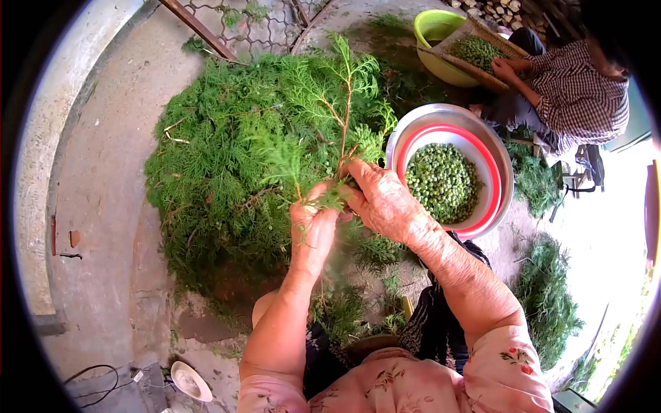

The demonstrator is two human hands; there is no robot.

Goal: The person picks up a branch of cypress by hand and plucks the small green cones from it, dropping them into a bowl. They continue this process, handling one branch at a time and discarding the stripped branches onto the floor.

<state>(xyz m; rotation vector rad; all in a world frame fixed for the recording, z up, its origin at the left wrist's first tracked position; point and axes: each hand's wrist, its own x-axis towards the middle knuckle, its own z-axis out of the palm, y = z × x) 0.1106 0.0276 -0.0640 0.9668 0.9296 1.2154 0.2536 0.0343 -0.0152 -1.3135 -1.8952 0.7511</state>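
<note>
My left hand [313, 224] is closed around the lower stem of a feathery evergreen sprig [279, 155]. Right beside it, my right hand [382, 196] grips a longer evergreen branch [346, 96] with a brown stem, which points up and away from me. The fingers of both hands nearly meet where the stems come together, and some fingertips are hidden by leaves. Beneath and beyond my hands spreads a large heap of green evergreen branches [213, 165]. Near my right hand, a white basin with a red rim [497, 186] holds small green cones or seeds [444, 179].
The red-rimmed basin sits inside a metal basin [441, 111]. At upper right, a person in a checked shirt [582, 89] handles a woven tray [506, 49] of green pieces over a yellow-green tub [430, 27]. More cuttings [547, 296] lie at right; a white lamp-like object [191, 380] is lower left.
</note>
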